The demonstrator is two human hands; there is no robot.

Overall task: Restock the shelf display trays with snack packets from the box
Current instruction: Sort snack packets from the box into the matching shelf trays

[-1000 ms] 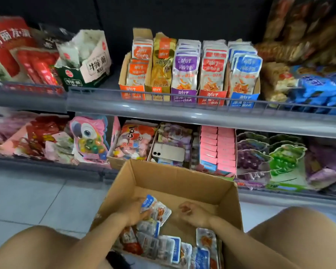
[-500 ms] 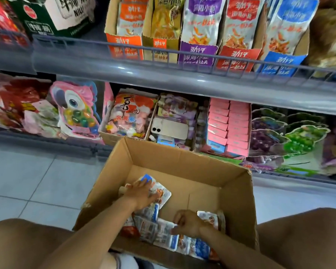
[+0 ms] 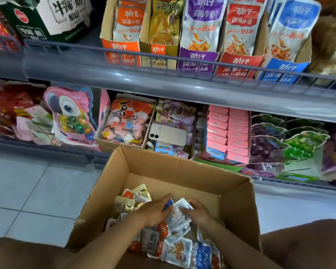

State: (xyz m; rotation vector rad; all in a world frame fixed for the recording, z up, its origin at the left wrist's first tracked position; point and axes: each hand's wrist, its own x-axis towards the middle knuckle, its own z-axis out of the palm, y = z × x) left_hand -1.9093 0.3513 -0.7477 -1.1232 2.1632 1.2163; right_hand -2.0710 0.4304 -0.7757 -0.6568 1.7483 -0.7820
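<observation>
Cardboard box (image 3: 164, 170) holds snack packets (image 3: 179, 251); left hand (image 3: 153, 212), right hand (image 3: 200, 212) gripping some.

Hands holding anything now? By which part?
Yes: left hand and right hand grip a bunch of snack packets inside the cardboard box, one hand on each side edge.

Pale tiled floor (image 3: 27, 191) — grey metal shelving (image 3: 163, 88) in two tiers behind.

Matt brown cardboard box (image 3: 184, 171), glossy plastic snack packets (image 3: 179, 216), smooth grey floor tiles (image 3: 27, 187), wire shelf rail (image 3: 182, 61).
</observation>
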